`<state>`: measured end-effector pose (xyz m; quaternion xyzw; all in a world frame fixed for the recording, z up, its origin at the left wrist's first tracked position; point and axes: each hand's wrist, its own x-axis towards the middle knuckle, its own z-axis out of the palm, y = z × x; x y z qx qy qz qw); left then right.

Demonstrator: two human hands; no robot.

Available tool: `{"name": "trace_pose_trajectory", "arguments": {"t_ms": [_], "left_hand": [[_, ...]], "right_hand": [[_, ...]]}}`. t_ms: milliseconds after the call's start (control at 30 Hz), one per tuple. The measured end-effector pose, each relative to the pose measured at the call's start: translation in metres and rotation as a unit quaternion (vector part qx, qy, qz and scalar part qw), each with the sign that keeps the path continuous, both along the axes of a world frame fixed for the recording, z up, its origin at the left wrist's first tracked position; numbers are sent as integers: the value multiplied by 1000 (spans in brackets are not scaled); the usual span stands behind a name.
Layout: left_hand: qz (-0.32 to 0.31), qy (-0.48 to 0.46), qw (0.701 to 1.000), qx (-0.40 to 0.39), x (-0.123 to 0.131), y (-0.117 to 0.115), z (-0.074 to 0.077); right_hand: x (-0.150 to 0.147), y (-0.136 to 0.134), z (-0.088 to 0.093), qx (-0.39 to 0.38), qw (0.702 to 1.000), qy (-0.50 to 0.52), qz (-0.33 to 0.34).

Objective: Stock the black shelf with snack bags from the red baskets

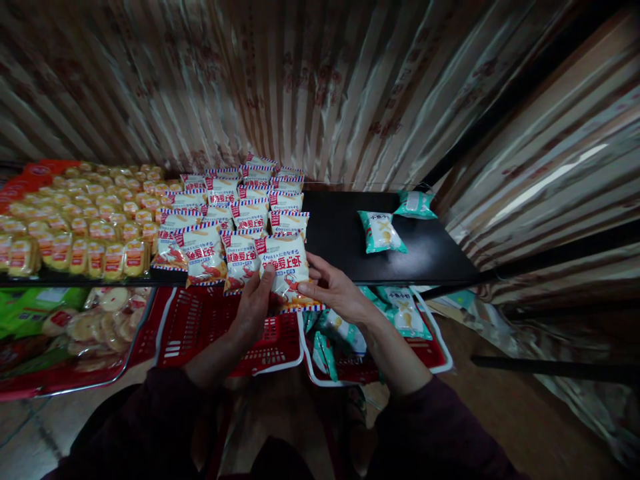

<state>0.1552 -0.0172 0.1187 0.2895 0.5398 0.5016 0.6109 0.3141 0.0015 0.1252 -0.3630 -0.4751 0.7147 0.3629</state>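
Both of my hands hold one white snack bag (pixel 285 261) with red lettering at the front edge of the black shelf (pixel 335 220). My left hand (pixel 255 307) grips its lower left side, thumb on the front. On its right side, my right hand (pixel 333 287) has the thumb over the front and the fingers behind. Rows of matching white bags (pixel 220 190) stand behind and to the left. Farther right on the shelf lie two teal snack bags, one in front (pixel 381 232) and one behind it (pixel 416 205).
Yellow packaged cakes (pixel 100 213) fill the shelf's left part. Below are a red basket (pixel 185 327), another holding teal bags (pixel 345 333), and a left one with green packs and round crackers (pixel 107 327). Striped curtains (pixel 280 80) hang behind; dark metal bars cross at right.
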Motion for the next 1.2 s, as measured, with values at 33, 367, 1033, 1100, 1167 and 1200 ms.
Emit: {"name": "trace_pose_trajectory", "arguments": {"t_ms": [33,367,1033,1100,1167,1200], "left_hand": [[1,8,1000,6,0,0,-1],[56,49,989,125,-1,6,-13],[51,222,942,246,-3,-3,-12],[36,189,953,233,-2,-6,-12],[28,161,960,228,1,-9,-13],[24,149,963,224,2,-11,-13]], "right_hand": [[0,0,0,2,1000,-5,-6],[1,-1,6,25,998,-31,-43],[10,-10,19,182,966,-167,-77],[13,-11,22,217,953,-201,-69],[15,-13,25,247,937,-241,-60],[15,-14,27,259,928,-262,-56]]}}
